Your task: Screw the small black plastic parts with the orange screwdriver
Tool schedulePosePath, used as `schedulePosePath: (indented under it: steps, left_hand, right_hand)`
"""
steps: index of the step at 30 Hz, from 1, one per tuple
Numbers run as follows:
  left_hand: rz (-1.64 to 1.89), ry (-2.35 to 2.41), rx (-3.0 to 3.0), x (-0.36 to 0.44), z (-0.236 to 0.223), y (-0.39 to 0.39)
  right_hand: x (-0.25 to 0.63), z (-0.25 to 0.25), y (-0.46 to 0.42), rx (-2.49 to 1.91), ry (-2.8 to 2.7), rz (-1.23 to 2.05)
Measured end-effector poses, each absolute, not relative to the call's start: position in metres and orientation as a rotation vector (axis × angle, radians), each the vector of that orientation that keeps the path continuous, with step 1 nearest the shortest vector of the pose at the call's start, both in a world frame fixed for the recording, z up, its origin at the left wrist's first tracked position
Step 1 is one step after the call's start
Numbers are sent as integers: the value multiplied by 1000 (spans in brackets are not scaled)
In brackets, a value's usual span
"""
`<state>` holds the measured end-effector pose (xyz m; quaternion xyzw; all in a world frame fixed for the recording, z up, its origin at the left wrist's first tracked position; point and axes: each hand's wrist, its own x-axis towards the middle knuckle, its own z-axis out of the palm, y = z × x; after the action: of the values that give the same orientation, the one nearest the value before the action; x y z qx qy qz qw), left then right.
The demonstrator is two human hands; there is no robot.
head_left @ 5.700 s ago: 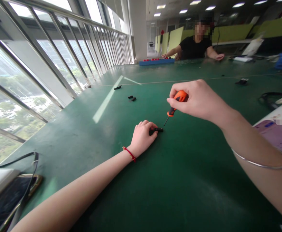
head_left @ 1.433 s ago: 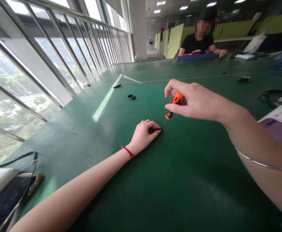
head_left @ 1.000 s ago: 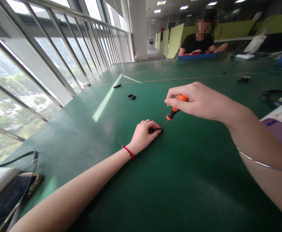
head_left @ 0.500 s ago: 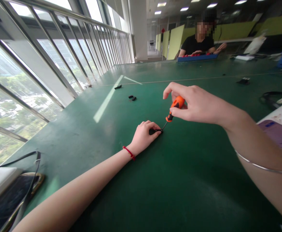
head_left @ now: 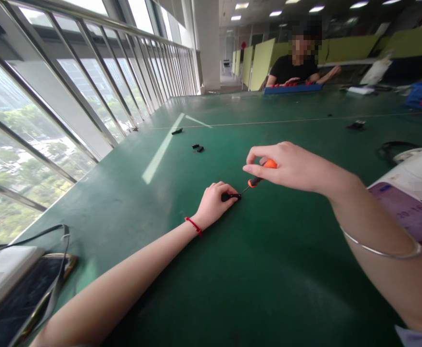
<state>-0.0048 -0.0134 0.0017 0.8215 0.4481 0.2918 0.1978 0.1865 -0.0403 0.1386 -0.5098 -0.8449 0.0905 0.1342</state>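
Note:
On the green tabletop (head_left: 269, 270), my left hand (head_left: 215, 202) pinches a small black part (head_left: 229, 196) and keeps it against the surface. What kind of part it is I cannot tell. My right hand (head_left: 286, 164) is closed around an orange and black screwdriver (head_left: 255, 181), its handle partly hidden by the fingers. The thin shaft slants down to the left, and its tip meets or nearly meets the right end of the black part. Farther off lie two small black pieces (head_left: 198, 147) side by side and a longer black piece (head_left: 177, 131).
At the left edge a phone (head_left: 16, 294) lies beside a white box (head_left: 5, 270) with a cable. A white and purple package (head_left: 399, 207) stands at the right. Across the table a person (head_left: 294, 67) sits behind a blue tray (head_left: 292, 88). A metal railing (head_left: 117, 72) borders the left side.
My right hand has lowered and the screwdriver leans over more, its handle tipped closer to the table. My left hand and the black part stay in almost the same place.

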Motion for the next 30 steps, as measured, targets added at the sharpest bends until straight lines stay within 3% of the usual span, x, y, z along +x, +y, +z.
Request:
schedulePosePath:
  steps: [7,13,30]
  left_hand:
    - [826,1255,2237,-5,5,-15]
    - [854,1221,2231,-7,4,-14]
    - [841,1157,2204,-9,8,-15]
  right_hand:
    - [187,130,-38,-1332,-2354,79]
    - [181,130,-46,-1377,-2329,209]
    - [176,121,-52,-1322,-2230,79]
